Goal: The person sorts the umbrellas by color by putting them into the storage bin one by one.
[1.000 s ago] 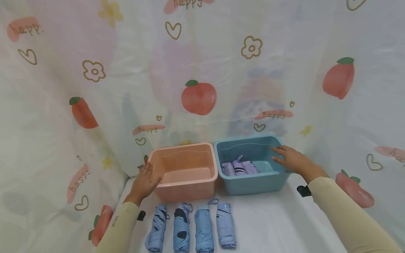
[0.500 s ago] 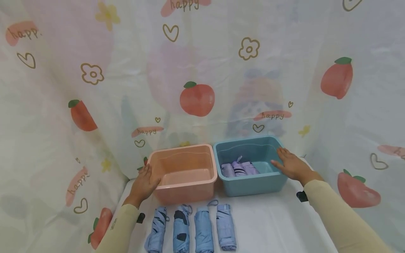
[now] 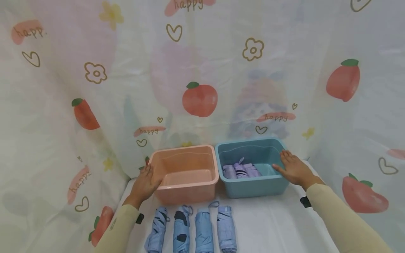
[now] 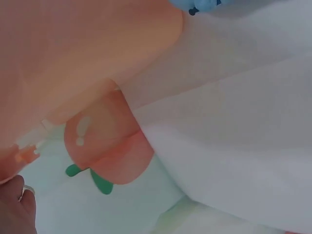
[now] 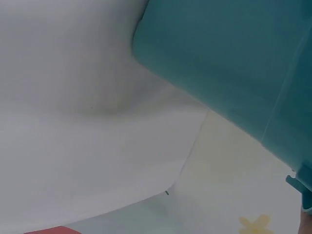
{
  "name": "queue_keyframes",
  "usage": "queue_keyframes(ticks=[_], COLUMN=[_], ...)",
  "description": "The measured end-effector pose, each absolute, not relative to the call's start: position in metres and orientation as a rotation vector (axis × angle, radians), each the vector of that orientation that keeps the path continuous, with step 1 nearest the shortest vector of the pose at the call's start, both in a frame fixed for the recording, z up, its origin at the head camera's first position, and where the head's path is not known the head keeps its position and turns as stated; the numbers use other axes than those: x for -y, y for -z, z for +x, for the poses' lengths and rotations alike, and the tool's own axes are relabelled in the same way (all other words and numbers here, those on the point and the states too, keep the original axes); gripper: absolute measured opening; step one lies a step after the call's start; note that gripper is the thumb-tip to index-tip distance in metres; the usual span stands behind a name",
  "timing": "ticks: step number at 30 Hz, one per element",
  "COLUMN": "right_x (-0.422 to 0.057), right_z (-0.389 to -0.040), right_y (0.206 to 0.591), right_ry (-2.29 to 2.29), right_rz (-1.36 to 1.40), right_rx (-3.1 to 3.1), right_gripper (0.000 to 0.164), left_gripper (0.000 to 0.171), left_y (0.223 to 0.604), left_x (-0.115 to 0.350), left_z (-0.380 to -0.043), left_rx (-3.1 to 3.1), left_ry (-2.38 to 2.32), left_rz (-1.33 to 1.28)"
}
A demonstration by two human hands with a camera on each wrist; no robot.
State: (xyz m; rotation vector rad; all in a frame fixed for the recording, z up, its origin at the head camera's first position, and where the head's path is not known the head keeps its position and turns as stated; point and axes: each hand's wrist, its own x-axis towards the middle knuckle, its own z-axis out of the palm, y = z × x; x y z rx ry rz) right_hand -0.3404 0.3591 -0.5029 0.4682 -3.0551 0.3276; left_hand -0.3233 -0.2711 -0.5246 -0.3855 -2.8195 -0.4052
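Observation:
My left hand [image 3: 143,184] rests at the left side of a peach-coloured plastic bin [image 3: 186,192], fingers extended along the rim and thumb near the front corner. The left wrist view shows a ringed finger [image 4: 28,189] by the rim. Against the right side of a blue bin [image 3: 256,188] lies my right hand [image 3: 294,169], its fingers straight and its thumb over the inside. Three purple folded umbrellas [image 3: 241,171] lie inside the blue bin. On the table in front, several blue folded umbrellas [image 3: 204,230] are lined up in a row.
Both bins stand side by side on a white-covered table [image 3: 269,225], close to the back. Behind and around them hangs a white curtain [image 3: 221,63] printed with fruit, hearts and flowers.
My right hand has moved from over the blue bin's right part onto its right rim, its fingers straightening. My left hand has stayed at the peach bin.

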Motion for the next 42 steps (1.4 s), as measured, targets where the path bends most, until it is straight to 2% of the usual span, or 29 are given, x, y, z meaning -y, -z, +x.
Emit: queue_keyframes(ticks=[6,12,17,28,42], right_x=[-0.355,-0.353,-0.35,-0.356,-0.364], right_z=[-0.343,-0.344,-0.344,-0.343,-0.345], right_y=[0.509,0.514,0.514,0.507,0.508], right_ry=[-0.329,-0.345,-0.329,-0.325,-0.335], right_rz=[0.469,0.469,0.489,0.448,0.43], right_rx=[3.047,3.036,3.033,3.039,3.031], right_gripper=[0.091,0.093,0.094,0.094,0.097], left_gripper=[0.081,0.07,0.07,0.067,0.066], left_y=[0.521,0.525,0.532,0.562,0.615], left_x=[0.276,0.279,0.283,0.278,0.277], left_z=[-0.313,-0.297,-0.277,-0.227,-0.194], left_rx=[2.764,2.718,2.732,2.779,3.157], left_ry=[0.253,0.335,0.407,0.609,1.015], left_rz=[-0.341,-0.398,-0.377,-0.115,0.268])
